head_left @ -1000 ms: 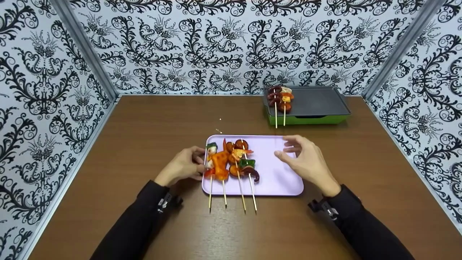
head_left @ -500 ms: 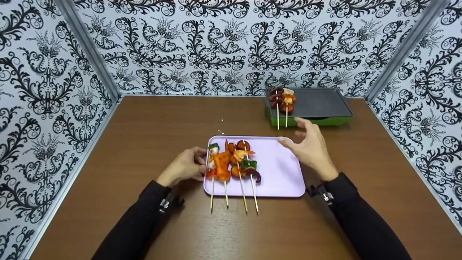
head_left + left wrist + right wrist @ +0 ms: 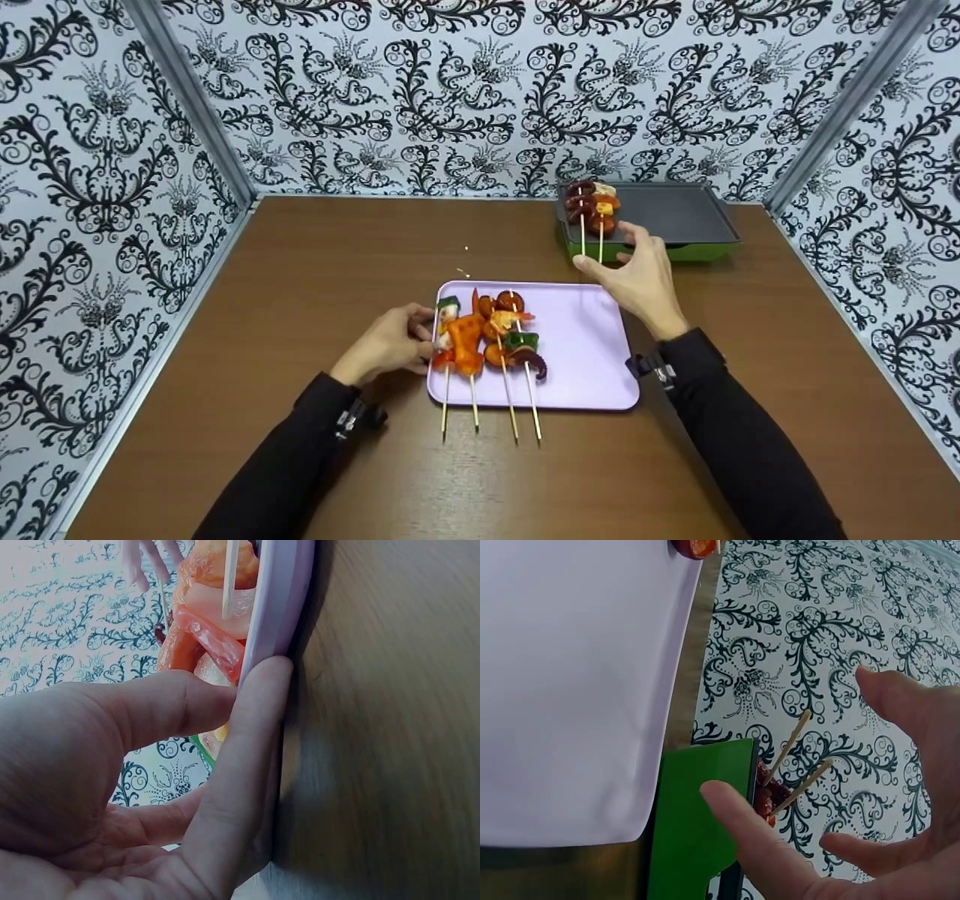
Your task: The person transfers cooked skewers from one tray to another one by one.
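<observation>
In the head view, a pale purple tray (image 3: pixel 585 352) bears several food skewers (image 3: pixel 469 341) on its left half, their sticks reaching over the front edge. My left hand (image 3: pixel 384 341) pinches the tray's left rim. The left wrist view shows the thumb on the inner side and a finger (image 3: pixel 259 712) along the outer wall. Two more skewers (image 3: pixel 582 206) lie on the left end of a green tabletop grill (image 3: pixel 667 214). My right hand (image 3: pixel 643 281), thumb and fingers spread, is beside their sticks (image 3: pixel 799 789), holding nothing.
The grill stands at the back right of the brown wooden table (image 3: pixel 337 255), close to the patterned back wall (image 3: pixel 450 97). Small pale specks (image 3: pixel 463 271) lie behind the tray. Patterned side walls flank the table.
My right hand has moved from over the tray's right part forward to the sticks at the grill. The left hand has stayed on the tray's rim. The whole head view has shifted slightly.
</observation>
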Available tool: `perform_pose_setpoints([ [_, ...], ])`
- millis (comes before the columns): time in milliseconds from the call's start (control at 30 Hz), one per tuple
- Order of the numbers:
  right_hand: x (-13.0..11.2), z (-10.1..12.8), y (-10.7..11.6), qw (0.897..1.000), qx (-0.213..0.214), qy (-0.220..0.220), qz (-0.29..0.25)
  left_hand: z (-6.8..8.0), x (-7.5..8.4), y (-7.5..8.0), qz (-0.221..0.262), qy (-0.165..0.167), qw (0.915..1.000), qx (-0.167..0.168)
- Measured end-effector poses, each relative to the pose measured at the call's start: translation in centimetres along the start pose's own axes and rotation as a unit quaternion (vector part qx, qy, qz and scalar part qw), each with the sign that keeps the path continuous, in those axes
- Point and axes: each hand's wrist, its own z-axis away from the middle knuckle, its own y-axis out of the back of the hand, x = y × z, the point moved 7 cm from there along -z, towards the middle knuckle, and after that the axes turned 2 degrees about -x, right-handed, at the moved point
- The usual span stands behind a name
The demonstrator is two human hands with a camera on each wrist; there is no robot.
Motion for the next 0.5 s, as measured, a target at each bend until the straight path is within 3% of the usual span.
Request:
perform_pose_setpoints([
  [300,-0.3,-1.4,0.3,0.999,0.047,0.023,-0.013,-0.1,0.1,0.0,-0.004,0.002,1.0000,-0.001],
  [500,-0.2,-2.0,0.3,0.996,0.036,0.014,-0.076,0.1,0.0,0.1,0.004,0.003,1.0000,0.000],
])
